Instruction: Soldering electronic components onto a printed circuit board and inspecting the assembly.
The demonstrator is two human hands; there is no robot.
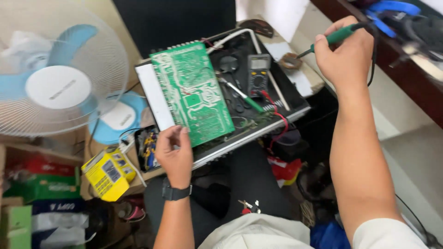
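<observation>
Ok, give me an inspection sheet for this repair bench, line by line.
Surface: small crowded bench carrying an open black chassis.
Job's things: green circuit board tilted over the chassis; green-handled soldering iron.
Clutter: multimeter, screwdriver, yellow box.
Hands: left hand grips the board's lower edge; right hand holds the iron raised, off the board.
Cables: red lead trailing over the chassis edge.
Surroundings: blue and white fan, cartons at left.

A multimeter [259,74] and a screwdriver [240,94] crowd the tray right of the circuit board [191,92].
</observation>
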